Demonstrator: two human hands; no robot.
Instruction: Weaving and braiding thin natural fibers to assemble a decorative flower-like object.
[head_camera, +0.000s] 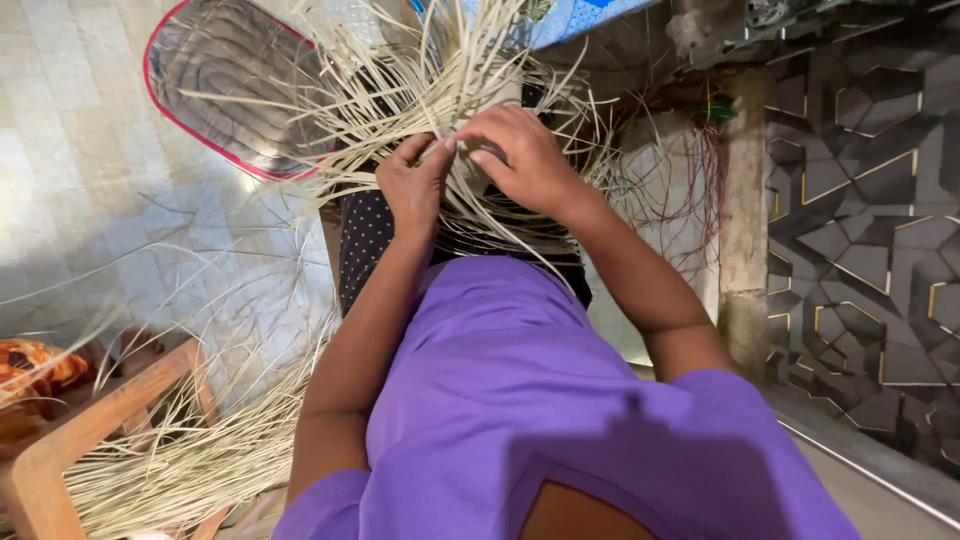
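Upper centre: left hand (415, 185) and right hand (520, 160), fingers pinched on thin, pale, stiff straw strands (440, 85); glossy red-rimmed tray (215, 85) upper left.

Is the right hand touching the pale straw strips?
Touching. The head view shows the right hand with fingertips pressed into the pale straw strips.

Both arms reach forward, elbows bent; left hand (412, 186) and right hand (520, 160) meet, fingers curled and pinching.
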